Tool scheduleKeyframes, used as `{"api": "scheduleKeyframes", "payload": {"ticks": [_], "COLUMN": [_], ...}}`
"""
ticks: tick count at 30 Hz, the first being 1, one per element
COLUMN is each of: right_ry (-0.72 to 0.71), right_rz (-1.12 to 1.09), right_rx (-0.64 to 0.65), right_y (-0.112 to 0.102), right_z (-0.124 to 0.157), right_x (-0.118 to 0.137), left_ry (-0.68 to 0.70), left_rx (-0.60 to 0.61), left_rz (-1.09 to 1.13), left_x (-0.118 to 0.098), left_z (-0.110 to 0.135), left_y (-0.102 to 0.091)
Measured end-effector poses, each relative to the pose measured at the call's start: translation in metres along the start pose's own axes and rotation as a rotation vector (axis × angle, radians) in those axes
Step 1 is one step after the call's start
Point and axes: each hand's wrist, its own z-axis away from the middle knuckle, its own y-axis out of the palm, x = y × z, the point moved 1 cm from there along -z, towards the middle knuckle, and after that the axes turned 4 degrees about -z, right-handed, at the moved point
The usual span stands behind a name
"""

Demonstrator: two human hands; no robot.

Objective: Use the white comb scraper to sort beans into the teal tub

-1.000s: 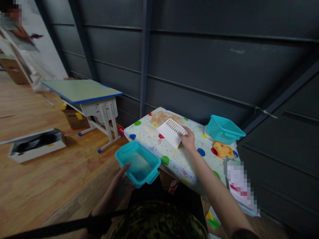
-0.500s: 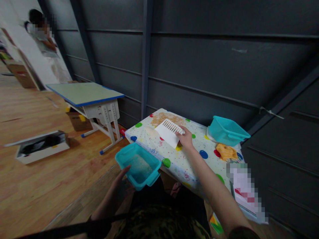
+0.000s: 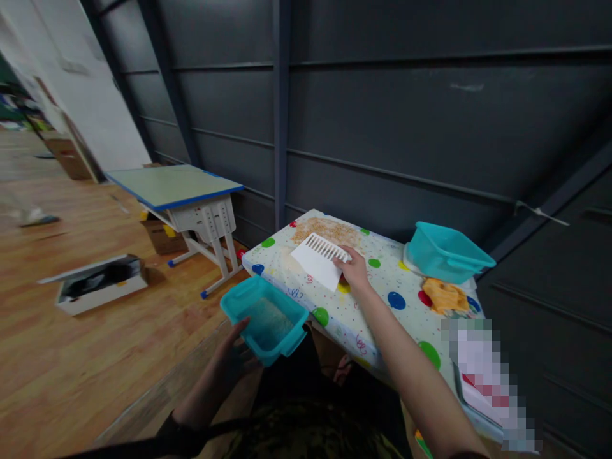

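Note:
My left hand (image 3: 234, 358) grips a teal plastic container (image 3: 292, 343) from its near left side, the thumb over the rim. Pale grains (image 3: 270, 319) cover part of its bottom, and it is held off the table's near left edge. My right hand (image 3: 352, 268) is closed on a flat white slotted scraper (image 3: 318, 269) by its right end. The scraper lies low over the tablecloth, its slotted edge toward a spread of tan grains (image 3: 325, 228). Pale material (image 3: 285, 255) on the cloth is partly covered by the scraper's left end.
On the table (image 3: 368, 306) at the right stand a second teal container (image 3: 444, 252) and a crumpled orange cloth (image 3: 444, 295). A blue-edged desk (image 3: 182, 185) is at the left, with a white box (image 3: 102, 284) on the floor. A dark metal wall (image 3: 382, 127) rises behind.
The scraper has shifted slightly left over the pale material. The left hand still holds the container in about the same place. The view has turned a little, and the person at the far left is out of sight.

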Motion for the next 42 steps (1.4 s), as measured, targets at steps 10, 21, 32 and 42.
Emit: {"api": "scheduleKeyframes", "payload": {"ticks": [10,21,32,42], "right_ry": [0.018,-0.002,0.091,0.049], "right_rz": [-0.075,-0.105,-0.061,-0.085], "right_rx": [-0.032,0.100,0.048,0.025], "right_y": [-0.003,-0.006,-0.026,-0.024], "right_z": [-0.001,0.004,-0.008,0.012], "right_x": [0.003,0.011,-0.005,0.013], "left_ry": [0.032,0.020,0.034,0.026], "left_rx": [-0.003,-0.018,0.021,0.015], "left_rz": [-0.080,-0.064,-0.066,-0.059], "left_x": [-0.004,-0.004,0.007,0.006], "left_z": [-0.005,0.000,-0.003,0.001], "left_y": [-0.001,0.003,-0.002,0.003]}}
